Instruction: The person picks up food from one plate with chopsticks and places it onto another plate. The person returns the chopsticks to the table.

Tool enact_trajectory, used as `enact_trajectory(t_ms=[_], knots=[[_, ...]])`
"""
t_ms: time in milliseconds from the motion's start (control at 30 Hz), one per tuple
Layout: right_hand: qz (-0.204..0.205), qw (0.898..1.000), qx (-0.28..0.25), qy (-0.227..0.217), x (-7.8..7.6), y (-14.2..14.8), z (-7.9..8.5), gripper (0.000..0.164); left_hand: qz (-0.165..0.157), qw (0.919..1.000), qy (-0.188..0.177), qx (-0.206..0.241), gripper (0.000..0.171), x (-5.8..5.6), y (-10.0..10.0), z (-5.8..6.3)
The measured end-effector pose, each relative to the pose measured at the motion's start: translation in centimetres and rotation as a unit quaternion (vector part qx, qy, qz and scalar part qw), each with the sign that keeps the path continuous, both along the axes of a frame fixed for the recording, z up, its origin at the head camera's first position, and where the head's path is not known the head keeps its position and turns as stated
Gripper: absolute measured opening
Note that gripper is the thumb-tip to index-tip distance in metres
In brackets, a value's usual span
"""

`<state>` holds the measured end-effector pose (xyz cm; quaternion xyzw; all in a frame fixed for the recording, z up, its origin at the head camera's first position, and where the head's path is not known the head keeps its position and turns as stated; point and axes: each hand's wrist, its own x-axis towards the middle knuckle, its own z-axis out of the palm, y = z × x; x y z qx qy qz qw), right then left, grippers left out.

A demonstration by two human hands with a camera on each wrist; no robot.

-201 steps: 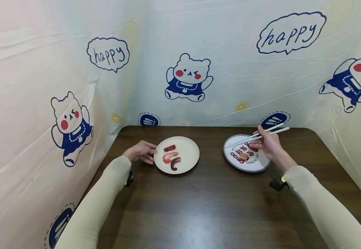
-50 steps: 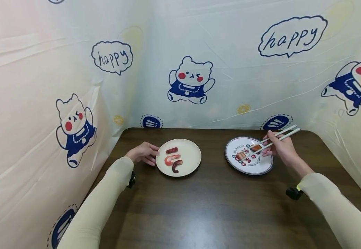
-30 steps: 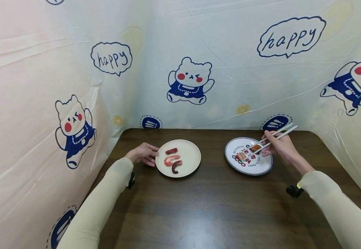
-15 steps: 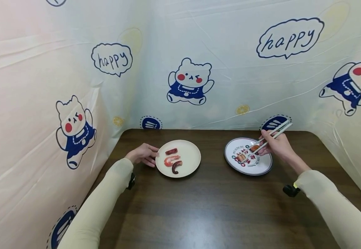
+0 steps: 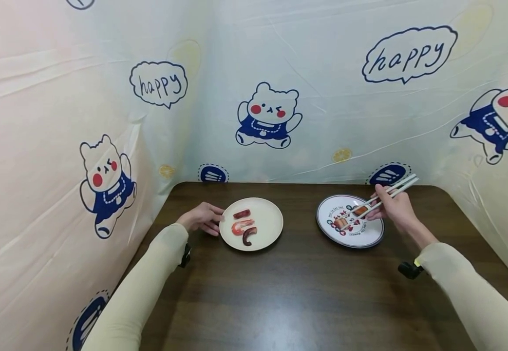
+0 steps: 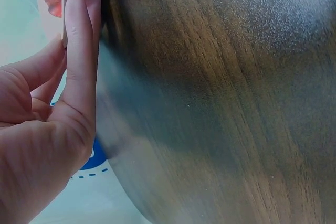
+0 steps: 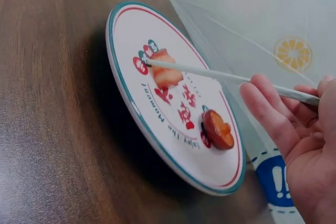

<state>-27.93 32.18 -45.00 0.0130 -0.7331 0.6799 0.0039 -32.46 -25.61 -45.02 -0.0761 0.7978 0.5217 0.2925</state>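
Observation:
In the head view my left hand (image 5: 201, 218) is at the left rim of a cream plate (image 5: 268, 235); the left wrist view shows thumb and fingers pinching that rim. A reddish-brown strip (image 5: 242, 214), an orange shrimp (image 5: 241, 227) and a dark curled tentacle piece (image 5: 248, 236) lie on it. My right hand (image 5: 396, 207) grips pale chopsticks (image 5: 404, 185) above a white printed plate (image 5: 353, 240). Their tips reach a pale, reddish-edged food piece (image 7: 166, 68); whether they clasp it I cannot tell. A glossy brown food piece (image 7: 218, 130) lies closer to the hand.
Both plates stand toward the back of a dark wooden table (image 5: 275, 287). A pale curtain (image 5: 324, 112) printed with bears and "happy" bubbles hangs behind and on both sides. Dark wrist cameras sit under both sleeves.
Since the oldest frame, my right hand has drawn right, and the chopstick tips left the plate's left side for the pale piece. Lately the chopsticks shift only slightly. My left hand stays put.

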Motion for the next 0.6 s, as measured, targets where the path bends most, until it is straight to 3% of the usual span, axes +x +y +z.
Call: enact_trajectory(t_ms=[333,600], knots=[[-0.010,0.995,-0.095,-0.033,0.3,1.6,-0.9,0.054,-0.001,1.0000,0.003,-0.007,0.049,0.0,-0.1,-0.1],[0.001,0.990,-0.141,-0.025,0.2,1.7,-1.3,0.046,-0.001,1.0000,0.001,-0.007,0.049,-0.1,0.0,-0.1]])
